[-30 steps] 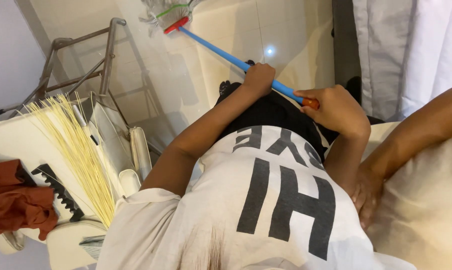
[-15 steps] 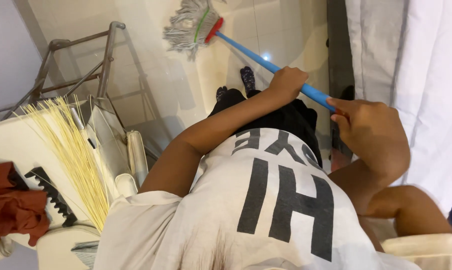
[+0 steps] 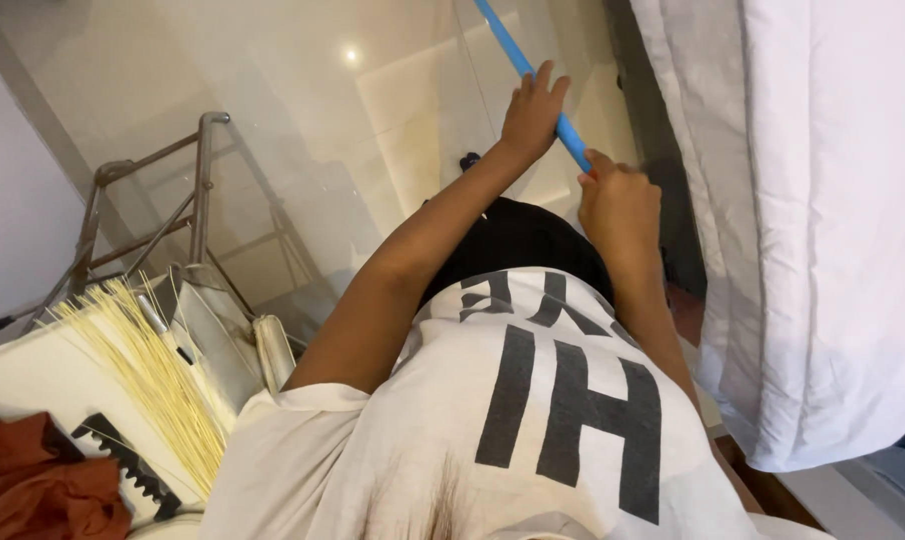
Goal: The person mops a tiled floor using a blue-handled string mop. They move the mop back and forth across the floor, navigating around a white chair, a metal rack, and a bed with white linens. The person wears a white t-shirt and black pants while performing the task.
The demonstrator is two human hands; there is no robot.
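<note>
Above the pale tiled floor (image 3: 303,130), a blue mop handle (image 3: 518,60) ran on a slant from the top edge of the view down toward the person's body, its head out of sight beyond the frame. Both hands gripped it. The left hand (image 3: 533,110) sat higher on the shaft, fingers wrapped round it from below, the arm stretched long and nearly straight from the shoulder. The right hand (image 3: 618,205) closed in a fist about the lower end, just below the left and close to it, wrist bent and forearm drawn back along the person's side. The handle passed between the two grips without a break.

Beneath the arms lay a white shirt (image 3: 533,430) with large black letters, and dark trousers (image 3: 523,240) above it in the view.

To the right hung white bedding (image 3: 813,230), thick and folded over an edge, near the right forearm. To the left stood a metal folding frame (image 3: 173,210) on the tiles. Nearer, a bundle of straw-coloured broom bristles (image 3: 153,380) fanned across a white surface (image 3: 33,380), with a rust-red cloth (image 3: 33,490) and a black comb (image 3: 123,455) lying just beside it.
</note>
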